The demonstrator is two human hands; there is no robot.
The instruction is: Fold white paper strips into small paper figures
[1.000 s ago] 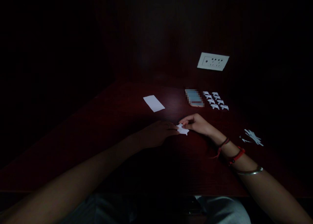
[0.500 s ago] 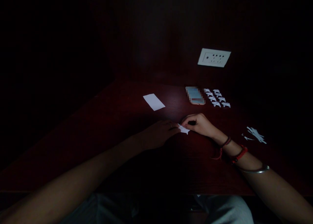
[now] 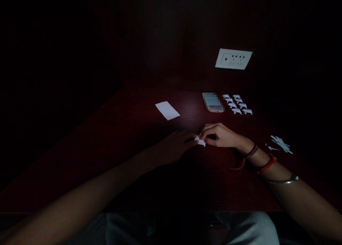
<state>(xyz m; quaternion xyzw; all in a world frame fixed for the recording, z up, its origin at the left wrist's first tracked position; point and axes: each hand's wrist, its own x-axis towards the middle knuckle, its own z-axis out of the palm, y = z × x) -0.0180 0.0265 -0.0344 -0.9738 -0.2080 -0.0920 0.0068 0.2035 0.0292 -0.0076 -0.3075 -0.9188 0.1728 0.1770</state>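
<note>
Folded paper piece is sitting at mid-table, approx. centre, betw. both hands, w/ its right-hand corner poking out toward the near side.

Head cam (only view): main risk IMO is a skewed crease. Piece is tiny, light's poor, fingertips are covering most of it, so any misaligned edge would be hard to spot. 2nd: if L & R are pulling unevenly, thin paper could tear or buckle. 3rd: if either grip is slipping, folds could spring open. Minor: loose end of the cord bracelet is dangling near the table, might snag, low prob.

Hands: L hand is lying low & nearly straight, in shadow; thumb + fingers are closing on the piece's left edge, almost no gap at the tips. Exact finger placement underneath: can't tell. R hand is curling, thumb + index pinching the piece's right/far side, w/ a small arch of space behind the tips. Neither is letting go.

Nearby: white sheet is lying flat beyond L hand; phone is lying beyond R hand, screen pixelated; small folded shapes are sitting in 2 cols just right of it; paper strips are piling loosely to the far right.
</note>
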